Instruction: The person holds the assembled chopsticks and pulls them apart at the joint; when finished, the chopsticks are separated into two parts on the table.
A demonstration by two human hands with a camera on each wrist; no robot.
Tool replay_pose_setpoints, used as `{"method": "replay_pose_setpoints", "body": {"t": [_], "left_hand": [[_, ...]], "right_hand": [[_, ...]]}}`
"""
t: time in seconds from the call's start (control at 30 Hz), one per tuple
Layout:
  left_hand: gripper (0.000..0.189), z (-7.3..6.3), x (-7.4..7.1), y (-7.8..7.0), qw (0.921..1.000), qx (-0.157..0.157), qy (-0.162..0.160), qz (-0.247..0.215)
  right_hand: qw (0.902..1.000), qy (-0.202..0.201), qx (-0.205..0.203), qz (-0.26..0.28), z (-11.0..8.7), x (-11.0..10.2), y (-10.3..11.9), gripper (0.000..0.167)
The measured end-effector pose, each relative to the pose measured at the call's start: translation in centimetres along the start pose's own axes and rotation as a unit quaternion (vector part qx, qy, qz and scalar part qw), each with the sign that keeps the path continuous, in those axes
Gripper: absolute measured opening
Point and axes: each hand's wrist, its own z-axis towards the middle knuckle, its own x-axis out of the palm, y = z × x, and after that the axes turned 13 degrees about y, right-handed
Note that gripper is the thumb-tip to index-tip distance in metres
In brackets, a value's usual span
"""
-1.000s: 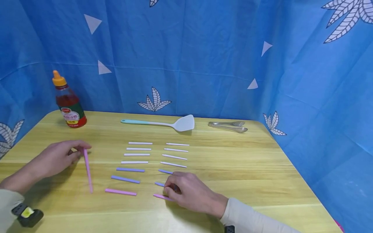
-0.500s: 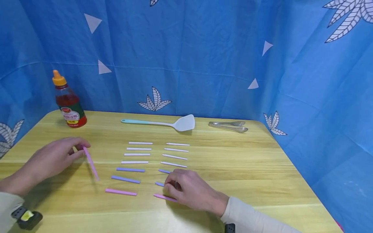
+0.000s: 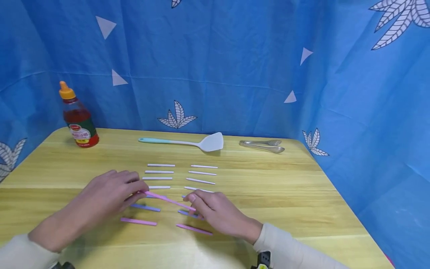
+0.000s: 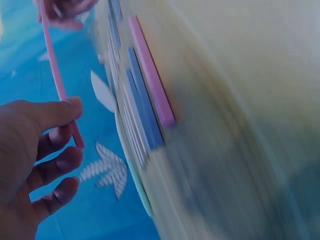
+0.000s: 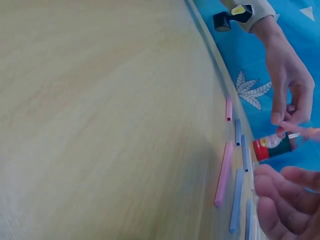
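My left hand [image 3: 115, 192] pinches one end of a slim pink stick [image 3: 169, 201] between thumb and fingers. In the left wrist view the pink stick [image 4: 54, 65] slants up from the left hand [image 4: 45, 145] towards the other hand. My right hand [image 3: 220, 215] is at the stick's far end, which overlaps its fingers in the head view. Its fingers are loosely bent in the right wrist view, where the right hand [image 5: 287, 200] shows at the lower right. Below the hands lie a pink stick [image 3: 138, 221] and a tapered pink stick [image 3: 194, 229]; blue sticks are partly hidden.
Two columns of sticks lie on the wooden table [image 3: 285, 209], including white sticks [image 3: 158, 178] and tapered white sticks [image 3: 201, 181]. Behind them are a spatula [image 3: 211, 142] and metal tongs [image 3: 262, 146]. A sauce bottle [image 3: 80, 125] stands at the back left before the blue cloth [image 3: 235, 56].
My left hand has carried the pink stick rightward over the columns, swinging it towards the right hand. The right hand has lifted off the tapered pink stick and shifted slightly, its thumb now further forward.
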Motion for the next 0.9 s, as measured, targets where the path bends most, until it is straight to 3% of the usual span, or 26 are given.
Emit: {"method": "replay_pose_setpoints", "body": {"t": [0.2,0.33,0.5,0.6,0.73,0.9], "left_hand": [[0.024,0.6,0.7,-1.2,0.9946,0.068,-0.069,0.037],[0.021,0.8,0.7,-2.1,0.9972,0.063,-0.041,0.000],[0.010,1.1,0.9,-3.2,0.9946,0.034,0.017,-0.096],[0.002,1.2,1.2,-3.8,0.9853,0.025,0.033,-0.166],[0.010,1.2,1.5,-4.3,0.9639,0.011,0.048,-0.262],[0.013,1.2,1.9,-4.6,0.9426,0.004,0.048,-0.330]], "right_hand": [[0.9999,0.000,-0.011,-0.012,0.1,0.0,0.1,0.041],[0.9993,-0.003,-0.027,-0.024,0.1,0.0,-0.1,0.029],[0.9990,-0.012,-0.033,-0.030,0.2,-0.1,-0.1,0.023],[0.9991,-0.009,-0.032,-0.025,0.2,0.0,-0.1,0.022],[0.9990,-0.008,-0.035,-0.026,0.2,0.0,-0.1,0.021],[0.9984,-0.013,-0.042,-0.036,0.2,0.0,0.0,0.021]]}}
